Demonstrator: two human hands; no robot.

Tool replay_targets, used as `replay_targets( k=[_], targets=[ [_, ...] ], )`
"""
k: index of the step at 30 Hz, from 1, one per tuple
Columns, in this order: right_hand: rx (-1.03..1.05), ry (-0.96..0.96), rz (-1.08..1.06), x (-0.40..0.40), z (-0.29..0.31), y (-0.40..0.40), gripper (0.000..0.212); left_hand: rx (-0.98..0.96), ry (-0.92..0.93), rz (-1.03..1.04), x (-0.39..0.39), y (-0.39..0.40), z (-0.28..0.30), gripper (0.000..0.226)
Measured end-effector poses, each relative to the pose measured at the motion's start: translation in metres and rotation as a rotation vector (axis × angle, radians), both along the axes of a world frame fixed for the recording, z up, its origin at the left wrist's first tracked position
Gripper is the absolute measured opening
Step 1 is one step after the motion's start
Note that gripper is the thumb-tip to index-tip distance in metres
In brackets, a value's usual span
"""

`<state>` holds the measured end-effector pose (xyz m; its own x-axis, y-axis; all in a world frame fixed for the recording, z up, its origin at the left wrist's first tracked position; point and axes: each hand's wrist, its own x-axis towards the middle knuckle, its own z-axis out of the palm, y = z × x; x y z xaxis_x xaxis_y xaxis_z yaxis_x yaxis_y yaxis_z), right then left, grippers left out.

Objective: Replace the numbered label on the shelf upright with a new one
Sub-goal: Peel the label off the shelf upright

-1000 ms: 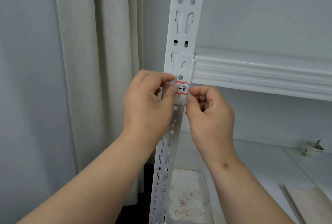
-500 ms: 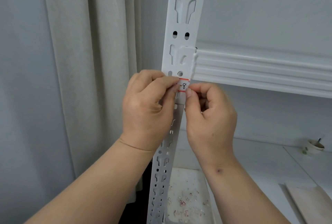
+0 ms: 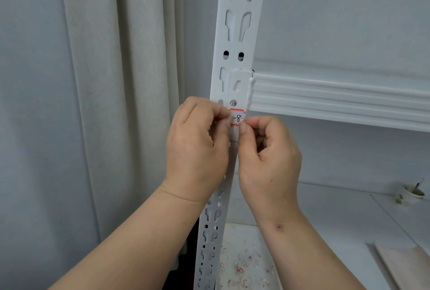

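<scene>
Both hands, left hand [image 3: 197, 147] and right hand [image 3: 270, 157], pinch label [image 3: 237, 117] edges (upright [image 3: 237, 33]).

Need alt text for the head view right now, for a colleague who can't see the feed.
Two hands work a red-bordered label marked "-8" on a white slotted shelf upright: the left hand covers its left end, the right hand pinches at its right edge. A shelf beam joins just above.

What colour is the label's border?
Red, around a white label; clearest in the head view.
</scene>
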<state>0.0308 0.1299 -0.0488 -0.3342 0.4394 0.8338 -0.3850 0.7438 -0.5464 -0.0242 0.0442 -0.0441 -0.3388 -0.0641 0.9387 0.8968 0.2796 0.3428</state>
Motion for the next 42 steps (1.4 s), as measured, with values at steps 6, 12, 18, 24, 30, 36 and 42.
replay_targets(
  k=[6,12,18,24,30,36,42],
  targets=[
    [0.019,-0.016,0.003,0.003,0.0,0.001,0.007,0.063,-0.117,-0.055,0.007,-0.001,0.004,0.013],
    [0.027,-0.013,0.012,0.001,0.0,0.001,0.007,-0.034,0.016,0.049,0.0,-0.002,0.01,0.006],
    [0.039,0.003,0.012,0.002,-0.001,0.001,0.007,-0.095,0.074,0.131,0.001,-0.001,0.009,0.002],
    [0.038,-0.009,0.014,0.002,-0.001,0.001,0.007,-0.158,0.067,0.202,0.003,0.0,0.013,0.016],
    [0.026,-0.021,0.023,0.003,-0.001,0.0,0.008,-0.206,0.07,0.177,0.002,-0.001,0.011,0.014],
    [0.024,-0.048,0.028,0.007,-0.002,0.001,0.007,-0.053,-0.072,0.055,0.008,-0.004,0.003,0.014],
    [0.029,-0.039,0.039,0.006,0.0,-0.001,0.007,-0.132,-0.009,0.101,0.005,-0.003,0.015,0.003]
  ],
)
